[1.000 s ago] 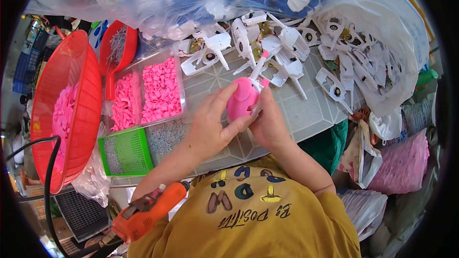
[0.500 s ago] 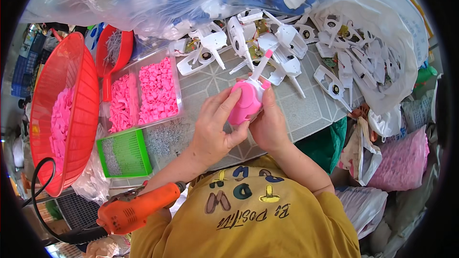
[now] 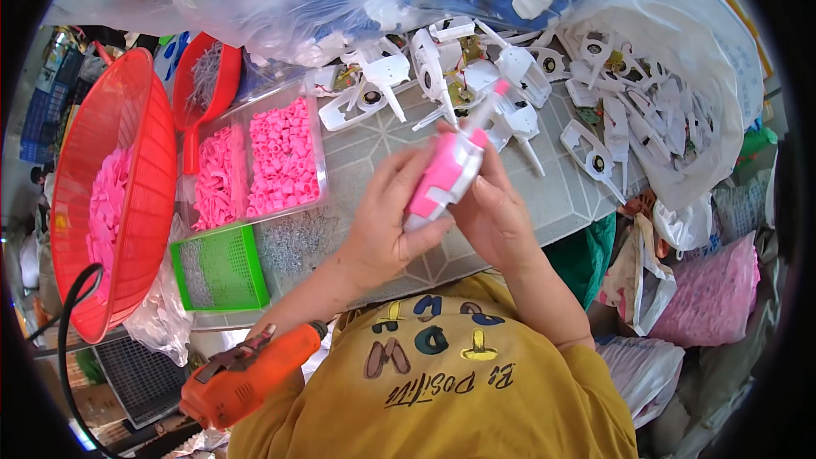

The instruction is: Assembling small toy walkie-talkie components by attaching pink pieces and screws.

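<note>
Landmark tray: clear plastic two-compartment tray [image 3: 322, 172], on the grey patterned desk [image 3: 557, 174]; small pink plastic parts in both compartments.
Handheld item: pink-and-white plastic device [image 3: 444, 175] with slim pink-tipped stem, blurred; right of the tray, held above the desk.
Left hand [image 3: 384, 214]: right of the tray; fingers and thumb closed around the device.
Right hand [image 3: 495, 211]: farther right of the tray; loosely curled at the device's right side, fingers partly hidden; cannot tell how firm its hold.
Green basket: rectangular green plastic basket [image 3: 257, 270], just on the tray's near side; small grey pieces inside.
Red scoop: red plastic scoop [image 3: 192, 146], at the tray's far left corner.
White shells: open white plastic housings [image 3: 387, 75], beyond and right of the tray.
</note>
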Action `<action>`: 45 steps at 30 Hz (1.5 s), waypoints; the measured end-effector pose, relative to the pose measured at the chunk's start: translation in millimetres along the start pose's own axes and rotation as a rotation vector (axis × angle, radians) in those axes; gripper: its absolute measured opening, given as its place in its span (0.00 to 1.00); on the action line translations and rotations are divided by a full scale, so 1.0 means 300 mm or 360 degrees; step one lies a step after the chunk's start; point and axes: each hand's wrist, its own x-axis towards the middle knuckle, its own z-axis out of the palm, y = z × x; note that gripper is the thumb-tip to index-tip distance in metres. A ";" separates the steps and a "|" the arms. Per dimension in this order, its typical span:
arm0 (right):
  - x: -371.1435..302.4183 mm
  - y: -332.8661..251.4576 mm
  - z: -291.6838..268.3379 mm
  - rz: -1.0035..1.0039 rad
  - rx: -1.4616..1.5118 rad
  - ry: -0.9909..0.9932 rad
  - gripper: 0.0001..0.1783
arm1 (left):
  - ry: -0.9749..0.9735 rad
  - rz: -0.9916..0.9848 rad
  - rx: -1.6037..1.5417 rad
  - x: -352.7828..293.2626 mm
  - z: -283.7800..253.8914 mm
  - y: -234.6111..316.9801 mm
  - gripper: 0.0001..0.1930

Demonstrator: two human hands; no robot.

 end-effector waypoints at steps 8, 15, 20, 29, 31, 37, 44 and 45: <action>0.014 0.018 -0.083 0.0021 0.0236 0.0036 0.40 | 0.0165 -0.0089 -0.0114 -0.003 -0.002 0.069 0.28; 0.003 0.036 -0.104 -0.0039 0.0276 0.0171 0.40 | 0.0203 -0.0089 -0.0084 -0.001 -0.002 0.075 0.23; 0.010 -0.006 -0.067 -0.0142 0.0102 0.0282 0.36 | 0.0078 -0.0477 -0.0432 0.012 -0.006 0.061 0.23; -0.006 -0.054 0.004 -0.0080 -0.0724 0.0330 0.35 | 0.0012 -0.0691 -0.1262 0.011 -0.010 -0.030 0.24; -0.012 -0.048 0.002 -0.0072 -0.0666 0.0326 0.37 | 0.0031 -0.0745 -0.1347 0.005 -0.009 -0.034 0.24; -0.035 -0.036 -0.002 -0.0128 -0.1092 0.0216 0.32 | -0.0038 -0.0527 -0.1186 -0.015 -0.001 -0.051 0.24; -0.013 -0.048 0.024 -0.0711 -0.1955 0.0042 0.30 | 0.0089 -0.0257 -0.1253 0.010 -0.007 -0.057 0.21; -0.011 -0.048 0.021 -0.0822 -0.2041 -0.0044 0.30 | 0.0017 -0.0130 -0.1164 0.017 -0.017 -0.066 0.19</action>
